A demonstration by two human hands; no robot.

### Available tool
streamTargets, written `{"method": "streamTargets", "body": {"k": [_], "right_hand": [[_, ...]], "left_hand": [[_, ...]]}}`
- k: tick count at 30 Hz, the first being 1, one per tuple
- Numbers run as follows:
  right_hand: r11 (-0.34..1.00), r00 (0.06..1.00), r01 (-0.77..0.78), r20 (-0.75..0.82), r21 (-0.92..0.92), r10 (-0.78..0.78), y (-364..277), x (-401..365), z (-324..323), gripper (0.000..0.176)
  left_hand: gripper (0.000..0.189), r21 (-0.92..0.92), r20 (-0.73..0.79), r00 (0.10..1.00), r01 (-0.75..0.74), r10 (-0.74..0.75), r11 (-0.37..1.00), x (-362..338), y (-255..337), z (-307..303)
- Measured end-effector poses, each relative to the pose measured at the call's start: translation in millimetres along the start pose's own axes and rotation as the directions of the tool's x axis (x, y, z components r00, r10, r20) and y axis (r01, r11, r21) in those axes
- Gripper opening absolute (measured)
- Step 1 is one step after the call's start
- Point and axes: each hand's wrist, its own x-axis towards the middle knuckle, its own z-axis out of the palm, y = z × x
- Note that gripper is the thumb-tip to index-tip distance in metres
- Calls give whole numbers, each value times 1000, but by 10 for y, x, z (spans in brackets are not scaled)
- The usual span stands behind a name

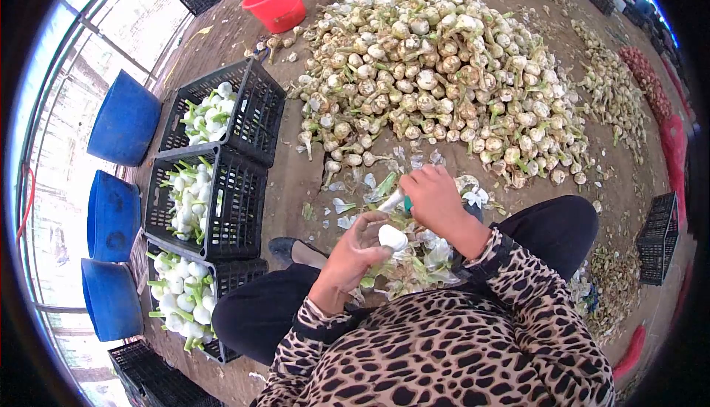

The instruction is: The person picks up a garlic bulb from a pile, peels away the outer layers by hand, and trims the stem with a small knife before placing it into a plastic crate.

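A white peeled bulb [393,238] is held in my left hand [358,250], its fingers curled around the bulb's left side. Just up and to the right, my right hand [435,194] is closed on a small tool with a green handle [407,204]. A pale stem [390,201] lies between the two hands, beside the tool. The tool's blade cannot be made out. Loose peelings [436,252] lie below both hands, between my legs.
A large heap of unpeeled bulbs [444,74] lies ahead. Black crates [244,207] with white bulbs [190,200] stand at the left, beside blue tubs [115,215]. A red bucket [275,4] is beyond them. Another black crate [657,241] stands far right.
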Motion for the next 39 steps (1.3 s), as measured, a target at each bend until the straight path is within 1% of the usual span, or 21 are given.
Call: {"method": "streamTargets", "body": {"k": [3,4,6,8,10,12,14,15,17,18,19,20,21,22,23,26,29,33,36,37,39], "right_hand": [[992,961,-98,251,-73,114,50,-158,235,17],[991,935,-135,327,-22,135,64,-186,278,17],[975,866,-208,478,72,150,10,-136,215,18],[976,873,-157,484,151,65,-35,-139,322,19],[974,842,-124,539,188,4,-81,-168,489,20],[963,764,-170,646,207,-4,-93,-224,717,19],[974,655,-141,755,176,-41,-7,-284,1108,24],[963,657,-155,751,219,-65,58,-325,1352,22],[944,708,-191,704,269,-57,101,-267,1556,19],[932,731,-211,680,296,-50,128,-207,1660,18],[933,674,-249,738,259,-26,190,-110,1786,19],[940,712,-221,702,260,-27,281,-22,1928,20],[946,746,-192,665,261,-32,393,58,2079,20],[952,779,-160,625,261,-41,484,159,2195,21],[936,824,-216,567,277,22,554,253,2314,22],[920,816,-354,537,168,216,780,676,2612,22],[974,849,-200,515,102,121,1137,806,3334,22],[903,721,-420,636,87,274,902,1071,3079,21],[854,637,-507,718,116,281,931,1056,3123,22],[925,703,-353,693,145,160,960,1034,3107,27],[887,781,-317,624,336,43,883,919,2826,27]], "left_hand": [[59,-32,-72,990,-120,117,992,18,17,-24],[61,-41,-100,982,-165,160,985,25,26,-46],[50,-172,-186,959,-245,212,954,73,-17,-247],[42,-325,-315,923,-322,220,889,120,-43,-647],[35,-445,-522,773,-608,361,657,8,380,-841],[48,-526,-404,634,-751,660,400,-231,774,-1168],[53,-378,-764,482,-873,429,307,-314,1013,-982],[49,-386,-725,534,-838,434,387,-276,860,-1082],[43,-440,-690,663,-702,290,560,-79,477,-1004],[36,-443,-708,683,-627,178,641,27,253,-993],[30,-487,-684,723,-548,93,681,117,77,-993],[28,-461,-702,712,-480,24,747,188,18,-918],[25,-508,-650,760,-459,26,728,236,-105,-966],[22,-450,-665,746,-429,26,783,282,-87,-904],[22,-468,-655,756,-406,1,785,314,-91,-895],[25,-494,-612,791,-360,-23,791,391,-142,-943],[28,-506,-596,802,-327,-49,798,466,-135,-949],[28,-523,-586,802,-264,-117,810,543,-155,-941],[31,-524,-558,819,-222,-134,822,567,-196,-906],[33,-515,-553,821,-203,-142,833,578,-185,-882],[36,-428,-573,809,-160,-130,889,589,-223,-856]]}}
